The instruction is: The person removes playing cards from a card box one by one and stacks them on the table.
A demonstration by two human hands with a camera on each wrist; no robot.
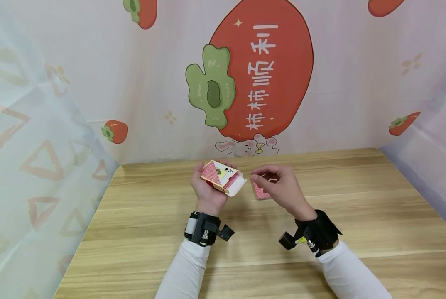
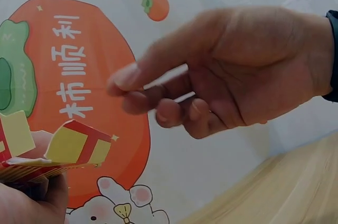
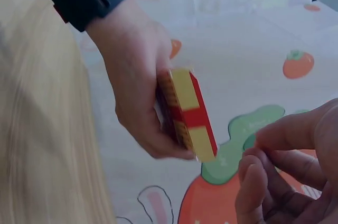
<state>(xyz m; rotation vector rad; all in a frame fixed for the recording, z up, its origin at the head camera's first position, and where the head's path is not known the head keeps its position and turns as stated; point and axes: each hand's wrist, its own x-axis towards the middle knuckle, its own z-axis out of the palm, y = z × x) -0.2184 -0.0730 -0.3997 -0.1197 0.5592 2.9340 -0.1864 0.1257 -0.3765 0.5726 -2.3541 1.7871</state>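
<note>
While cradled in the left grip (image 1: 209,196), with thumb and fingers curled about the edges, could easily lose any cards inside from the red-patterned card box (image 1: 218,174) if tipped toward the unfolded flap (image 1: 238,186) at the end facing the right grip (image 1: 285,190). Raised above the tabletop (image 1: 144,232), so liable to fall if held too slackly; equally liable to bow at the thin walls and jam if squeezed too hard. At the right grip, apparently nothing held: loosely curled, with thumb and index tips close together near the flap, not visibly touching it. Likely to crease or tear that flap if hooking it at a careless angle. Also apt to knock the red-patterned pack (image 1: 261,194), flat on the tabletop and partly hidden by the right grip in the head view, if lowered carelessly; impossible to tell whether boxed or loose, and if loose, prone to scattering.
</note>
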